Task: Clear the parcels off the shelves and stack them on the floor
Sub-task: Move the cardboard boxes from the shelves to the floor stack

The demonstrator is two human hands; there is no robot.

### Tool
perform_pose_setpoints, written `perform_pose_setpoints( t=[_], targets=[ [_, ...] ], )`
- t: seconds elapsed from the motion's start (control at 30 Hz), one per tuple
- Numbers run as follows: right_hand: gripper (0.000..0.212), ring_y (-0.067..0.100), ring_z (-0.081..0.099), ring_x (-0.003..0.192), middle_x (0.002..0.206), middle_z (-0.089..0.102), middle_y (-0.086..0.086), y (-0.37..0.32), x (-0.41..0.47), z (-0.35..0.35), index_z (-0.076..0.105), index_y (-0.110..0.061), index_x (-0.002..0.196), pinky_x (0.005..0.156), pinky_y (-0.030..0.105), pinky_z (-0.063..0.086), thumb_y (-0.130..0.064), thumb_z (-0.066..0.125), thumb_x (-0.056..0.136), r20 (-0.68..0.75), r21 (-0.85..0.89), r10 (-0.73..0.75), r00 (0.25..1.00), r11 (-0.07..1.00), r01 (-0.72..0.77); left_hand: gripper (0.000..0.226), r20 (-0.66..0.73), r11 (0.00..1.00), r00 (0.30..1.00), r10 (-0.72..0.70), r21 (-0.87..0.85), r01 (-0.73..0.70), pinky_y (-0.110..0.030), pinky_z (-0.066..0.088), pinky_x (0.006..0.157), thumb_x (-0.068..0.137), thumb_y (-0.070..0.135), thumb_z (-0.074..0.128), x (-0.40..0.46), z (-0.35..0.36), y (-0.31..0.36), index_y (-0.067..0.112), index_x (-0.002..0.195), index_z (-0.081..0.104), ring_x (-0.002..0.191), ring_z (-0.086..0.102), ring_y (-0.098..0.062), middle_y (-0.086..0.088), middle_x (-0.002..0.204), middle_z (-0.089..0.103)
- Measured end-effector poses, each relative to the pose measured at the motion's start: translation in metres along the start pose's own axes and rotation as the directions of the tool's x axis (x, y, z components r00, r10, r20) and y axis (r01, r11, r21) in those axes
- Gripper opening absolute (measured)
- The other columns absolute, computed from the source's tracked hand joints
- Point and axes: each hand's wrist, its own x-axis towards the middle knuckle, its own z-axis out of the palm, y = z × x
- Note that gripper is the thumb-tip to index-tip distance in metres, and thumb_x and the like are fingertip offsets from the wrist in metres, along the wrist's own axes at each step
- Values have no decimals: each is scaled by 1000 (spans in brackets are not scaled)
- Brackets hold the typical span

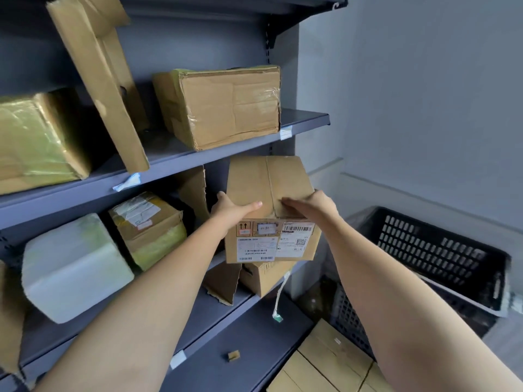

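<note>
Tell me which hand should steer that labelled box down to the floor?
Probably the right hand: it grips the labelled box on the side nearer the floor stack; the left hand holds the shelf side.

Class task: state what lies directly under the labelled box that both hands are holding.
Under the labelled box sits a smaller brown box, beside a torn cardboard piece. Its top is covered.

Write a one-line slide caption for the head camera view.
Both hands, left hand and right hand, grip a labelled cardboard box at the middle shelf beside other parcels.
</note>
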Motion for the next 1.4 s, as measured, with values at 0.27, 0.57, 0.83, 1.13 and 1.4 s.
perform_pose_setpoints(
  t=[0.27,0.57,0.83,1.13,1.4],
  targets=[
    [107,25,59,96,110,56,4,42,-146,-19,36,-8,131,88,40,54,-65,86,55,-32,113,204,979,973,-199,95,141,991,982,127,20,-131,-43,50,97,56,64,86,-108,-6,-50,18,128,44,112,55,-23,-1,123,57],
    [100,25,63,95,108,60,4,105,-297,-35,34,-15,113,90,47,54,-72,84,48,-134,150,337,932,937,-317,95,330,983,927,182,-24,-184,-39,47,95,65,56,85,-220,11,-95,16,136,36,111,51,-20,0,124,52],
    [98,22,65,89,94,57,-1,164,-397,-61,33,-13,118,87,46,57,-68,84,55,-136,203,388,912,912,-358,103,389,978,898,206,-38,-207,-42,44,104,60,57,88,-319,34,-115,19,140,35,121,52,-24,0,133,55],
    [110,25,64,97,116,64,5,268,-522,-94,43,-11,128,84,43,56,-76,80,47,-82,242,474,877,863,-443,109,454,974,885,102,135,-181,-41,47,97,44,77,82,-453,79,-146,21,131,45,114,54,-22,4,123,57],
    [104,29,59,116,128,60,10,354,-592,-99,41,-8,133,95,43,51,-65,84,58,-12,261,543,840,813,-521,106,477,963,878,40,217,-162,-42,51,96,29,89,78,-513,143,-202,33,117,58,109,60,-17,10,113,66]
  ],
)
